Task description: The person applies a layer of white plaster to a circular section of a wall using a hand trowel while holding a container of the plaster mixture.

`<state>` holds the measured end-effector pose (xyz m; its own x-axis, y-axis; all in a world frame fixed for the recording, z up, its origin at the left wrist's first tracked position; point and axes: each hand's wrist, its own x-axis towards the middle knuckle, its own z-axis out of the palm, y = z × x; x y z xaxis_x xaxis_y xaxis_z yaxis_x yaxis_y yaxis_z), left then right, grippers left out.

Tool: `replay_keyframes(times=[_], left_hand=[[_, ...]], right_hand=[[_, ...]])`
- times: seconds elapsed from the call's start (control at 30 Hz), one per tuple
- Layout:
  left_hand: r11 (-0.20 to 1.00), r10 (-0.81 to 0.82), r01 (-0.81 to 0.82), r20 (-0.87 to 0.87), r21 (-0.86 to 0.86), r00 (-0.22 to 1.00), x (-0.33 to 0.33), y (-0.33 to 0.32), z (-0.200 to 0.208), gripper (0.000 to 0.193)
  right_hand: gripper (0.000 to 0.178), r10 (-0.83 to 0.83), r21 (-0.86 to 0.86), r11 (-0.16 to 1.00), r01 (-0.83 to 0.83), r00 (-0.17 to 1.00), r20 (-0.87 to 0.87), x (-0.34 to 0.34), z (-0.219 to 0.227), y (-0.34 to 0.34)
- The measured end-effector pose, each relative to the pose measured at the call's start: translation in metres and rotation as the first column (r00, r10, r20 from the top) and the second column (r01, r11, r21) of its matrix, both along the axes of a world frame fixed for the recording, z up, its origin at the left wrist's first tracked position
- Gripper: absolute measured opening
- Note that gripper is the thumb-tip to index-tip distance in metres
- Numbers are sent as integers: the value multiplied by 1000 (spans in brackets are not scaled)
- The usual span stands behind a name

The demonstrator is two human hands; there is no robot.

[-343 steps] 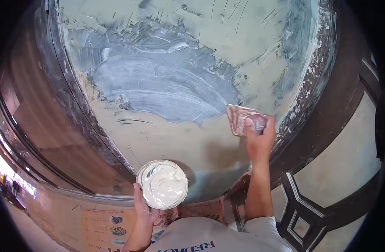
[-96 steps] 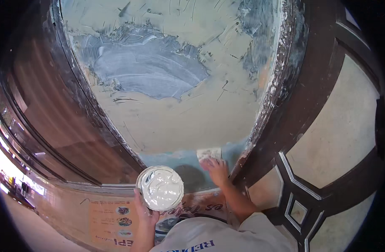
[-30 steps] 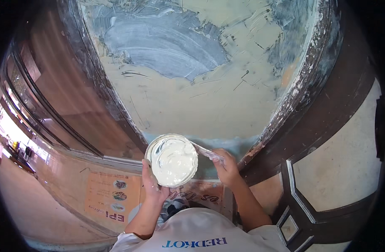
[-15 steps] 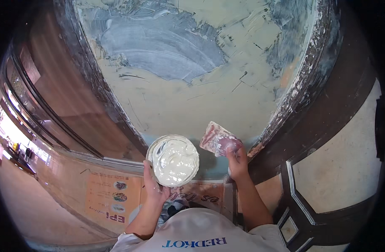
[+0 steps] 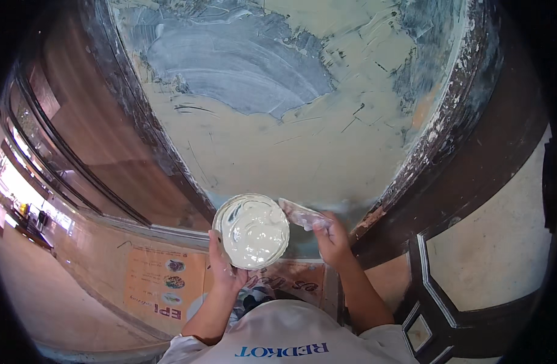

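Note:
My left hand point(image 5: 225, 265) is wrapped round the left side of a round tub of creamy white putty point(image 5: 252, 233), its glossy surface swirled and facing up. In my right hand point(image 5: 334, 239) is a putty-smeared, reddish putty knife point(image 5: 302, 216), tilted so that its blade shows nearly edge-on. The blade's tip is at the tub's right rim; whether it touches cannot be made out. Beyond both hands stands a wall panel point(image 5: 278, 148) coated with beige filler, with a large grey-blue patch point(image 5: 242, 64) in its upper part.
Flaking dark frame edges point(image 5: 433, 136) border the panel on both sides. A brown panelled door point(image 5: 472, 255) with pale insets is on the right. At the left are dark curved rails point(image 5: 66, 155). An orange printed banner point(image 5: 163, 279) lies on the floor below.
My right hand has moved left, bringing the putty knife to the tub's rim and turning its blade from broad face to nearly edge-on. The left hand and tub stay almost in place.

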<state>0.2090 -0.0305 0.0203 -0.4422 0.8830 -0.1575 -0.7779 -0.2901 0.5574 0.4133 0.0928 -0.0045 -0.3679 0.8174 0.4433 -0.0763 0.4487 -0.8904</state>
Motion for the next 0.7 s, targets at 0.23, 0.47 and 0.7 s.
replay_keyframes(times=[0.23, 0.47, 0.7], left_hand=[[1000, -1, 1, -6, -19, 1000, -10, -1, -4, 65], [1000, -9, 9, 0, -18, 1000, -6, 2, -10, 59], [1000, 11, -11, 1, 19, 1000, -13, 6, -3, 61]], right_hand=[[25, -98, 165, 985, 56, 961, 259, 8, 1, 11], [23, -113, 21, 993, 115, 991, -65, -9, 5, 8], [24, -64, 278, 960, -15, 961, 271, -14, -7, 5]])
